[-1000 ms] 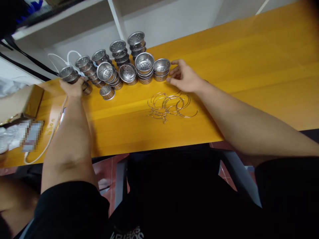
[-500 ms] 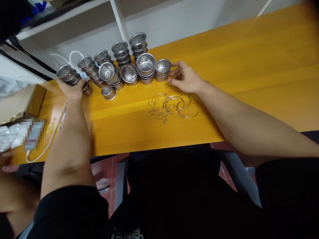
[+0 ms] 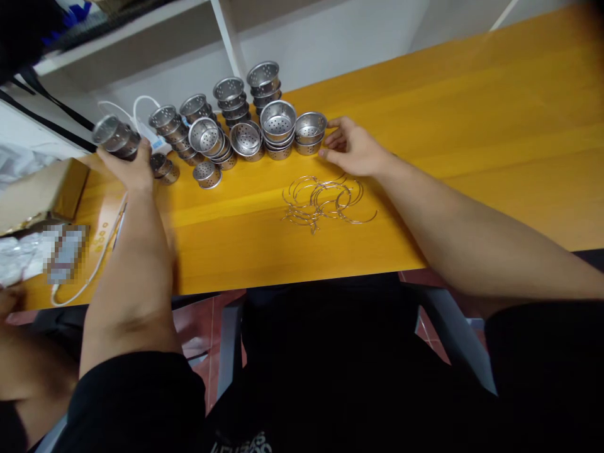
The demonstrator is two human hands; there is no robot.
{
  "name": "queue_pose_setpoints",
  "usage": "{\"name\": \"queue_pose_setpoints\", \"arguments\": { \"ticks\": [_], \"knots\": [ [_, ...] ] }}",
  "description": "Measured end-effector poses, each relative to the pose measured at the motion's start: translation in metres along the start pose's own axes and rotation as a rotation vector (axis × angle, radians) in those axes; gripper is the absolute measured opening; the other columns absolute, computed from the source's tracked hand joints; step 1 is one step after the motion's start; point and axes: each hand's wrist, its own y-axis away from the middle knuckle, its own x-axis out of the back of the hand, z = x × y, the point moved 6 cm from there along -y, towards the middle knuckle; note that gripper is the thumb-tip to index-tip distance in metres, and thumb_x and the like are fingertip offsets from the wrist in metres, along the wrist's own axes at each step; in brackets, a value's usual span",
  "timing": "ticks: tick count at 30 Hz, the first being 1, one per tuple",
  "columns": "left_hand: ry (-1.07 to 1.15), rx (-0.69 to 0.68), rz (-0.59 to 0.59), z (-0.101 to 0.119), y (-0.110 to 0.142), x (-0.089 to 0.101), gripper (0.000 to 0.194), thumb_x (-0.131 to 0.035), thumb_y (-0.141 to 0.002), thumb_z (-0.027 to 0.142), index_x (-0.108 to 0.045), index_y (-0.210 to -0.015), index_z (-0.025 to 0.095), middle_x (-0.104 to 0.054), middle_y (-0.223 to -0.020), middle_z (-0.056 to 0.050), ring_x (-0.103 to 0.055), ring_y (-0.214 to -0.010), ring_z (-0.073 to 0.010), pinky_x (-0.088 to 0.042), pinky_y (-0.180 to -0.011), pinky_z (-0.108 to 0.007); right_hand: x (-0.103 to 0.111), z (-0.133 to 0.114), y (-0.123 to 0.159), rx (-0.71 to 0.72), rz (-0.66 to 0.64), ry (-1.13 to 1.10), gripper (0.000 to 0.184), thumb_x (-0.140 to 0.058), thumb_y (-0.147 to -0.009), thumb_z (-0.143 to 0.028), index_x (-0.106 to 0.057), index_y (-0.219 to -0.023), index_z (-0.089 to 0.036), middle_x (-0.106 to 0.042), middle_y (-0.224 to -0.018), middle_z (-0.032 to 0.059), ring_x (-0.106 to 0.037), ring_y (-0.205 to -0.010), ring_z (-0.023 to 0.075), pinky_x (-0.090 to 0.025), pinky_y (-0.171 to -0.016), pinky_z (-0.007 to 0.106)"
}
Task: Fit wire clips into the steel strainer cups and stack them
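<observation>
At the left, my left hand is closed round a stack of perforated metal cups, tilted and apart from the short stack on the table below it. My right hand is beside the rightmost pair of nested cups, fingers curved and apart. Its index finger and thumb reach the cups' right side; whether they press on it I cannot tell. Between the hands stand several more stacks of the same cups, some leaning. One single cup sits in front. Thin bent metal wires lie in a loose pile nearer me.
A cardboard box stands on the table's left end, near a blurred-out device, a white cable and small yellow rings. White shelving rises behind. Another person's arm shows at lower left.
My left hand has moved up and to the left with its stack of cups, away from the short stack beneath. My right hand has stayed beside the rightmost cups.
</observation>
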Motion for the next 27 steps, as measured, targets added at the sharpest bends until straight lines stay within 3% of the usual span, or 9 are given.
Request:
{"name": "queue_pose_setpoints", "arguments": {
  "ticks": [3,6,7,9,10,13,16,22,27],
  "knots": [
    [0.03,-0.014,0.041,-0.003,-0.032,-0.017,0.089,-0.123,-0.094,0.068,-0.061,-0.143,0.028,-0.076,-0.139,0.007,-0.067,-0.157,-0.0158,-0.06,-0.135,-0.031,0.005,-0.011,0.003,-0.019,0.04,-0.006,0.087,-0.108,-0.1,-0.084,-0.072,-0.164,-0.038,-0.085,-0.146,0.0139,-0.082,-0.134,0.0474,-0.07,-0.127,0.078],
    [0.058,0.015,0.168,-0.037,-0.078,-0.018,0.092,-0.122,-0.087,0.08,-0.06,-0.134,0.029,-0.075,-0.135,0.005,-0.068,-0.148,-0.017,-0.059,-0.13,-0.032,0.027,-0.032,0.006,0.021,0.214,0.026,0.068,-0.092,-0.114,-0.074,-0.067,-0.166,-0.037,-0.082,-0.162,0.016,-0.078,-0.141,0.0449,-0.067,-0.135,0.073],
    [0.075,0.02,0.273,-0.049,-0.089,-0.015,0.104,-0.12,-0.074,0.096,-0.06,-0.127,0.03,-0.073,-0.127,0.005,-0.069,-0.137,-0.0178,-0.059,-0.126,-0.033,0.037,-0.042,0.009,0.049,0.289,0.049,0.06,-0.084,-0.119,-0.069,-0.065,-0.166,-0.037,-0.079,-0.166,0.0165,-0.077,-0.145,0.0441,-0.065,-0.137,0.071],
    [0.204,-0.015,0.524,-0.062,-0.091,-0.013,0.144,-0.096,-0.018,0.131,-0.06,-0.113,0.03,-0.069,-0.103,0.004,-0.063,-0.1,-0.02,-0.061,-0.105,-0.041,0.055,-0.062,0.017,0.096,0.416,0.111,0.048,-0.071,-0.125,-0.062,-0.064,-0.167,-0.04,-0.076,-0.171,0.0163,-0.075,-0.153,0.0439,-0.063,-0.141,0.07],
    [0.301,-0.021,0.407,-0.062,-0.089,-0.029,0.151,-0.093,-0.012,0.132,-0.062,-0.12,0.031,-0.076,-0.107,0.002,-0.068,-0.099,-0.023,-0.065,-0.104,-0.046,0.061,-0.072,0.022,0.113,0.461,0.145,0.045,-0.067,-0.127,-0.061,-0.064,-0.168,-0.042,-0.074,-0.173,0.0156,-0.074,-0.156,0.044,-0.063,-0.143,0.07],
    [0.308,-0.036,0.143,-0.028,-0.045,-0.085,0.128,-0.108,-0.048,0.122,-0.07,-0.133,0.034,-0.09,-0.127,-0.003,-0.084,-0.117,-0.0292,-0.07,-0.113,-0.051,0.067,-0.103,0.04,0.183,0.469,0.201,0.047,-0.061,-0.128,-0.065,-0.063,-0.17,-0.044,-0.07,-0.176,0.0154,-0.075,-0.156,0.0445,-0.064,-0.143,0.067],
    [0.155,-0.076,-0.217,0.013,0.019,-0.146,0.107,-0.088,-0.091,0.118,-0.067,-0.154,0.034,-0.087,-0.15,-0.009,-0.087,-0.141,-0.0315,-0.071,-0.125,-0.052,0.05,-0.133,0.057,0.343,0.317,0.109,0.062,-0.067,-0.124,-0.078,-0.063,-0.176,-0.044,-0.071,-0.177,0.0158,-0.079,-0.152,0.0457,-0.066,-0.141,0.068],
    [0.151,-0.19,-0.49,0.008,0.083,-0.2,0.108,-0.101,-0.096,0.1,-0.063,-0.17,0.032,-0.08,-0.162,-0.015,-0.083,-0.154,-0.0419,-0.071,-0.133,-0.06,-0.017,-0.141,0.063,0.39,-0.111,-0.025,0.13,-0.098,-0.093,-0.109,-0.06,-0.196,-0.04,-0.067,-0.192,0.0143,-0.062,-0.18,0.057,-0.056,-0.149,0.076],
    [0.195,-0.257,-0.538,-0.019,0.089,-0.217,0.134,-0.103,-0.095,0.099,-0.037,-0.194,0.037,-0.065,-0.183,-0.019,-0.075,-0.169,-0.0451,-0.068,-0.143,-0.062,-0.039,-0.139,0.061,0.474,-0.18,-0.067,0.127,-0.099,-0.092,-0.105,-0.067,-0.192,-0.032,-0.068,-0.193,0.0165,-0.061,-0.178,0.0597,-0.046,-0.156,0.078]
  ]
}}
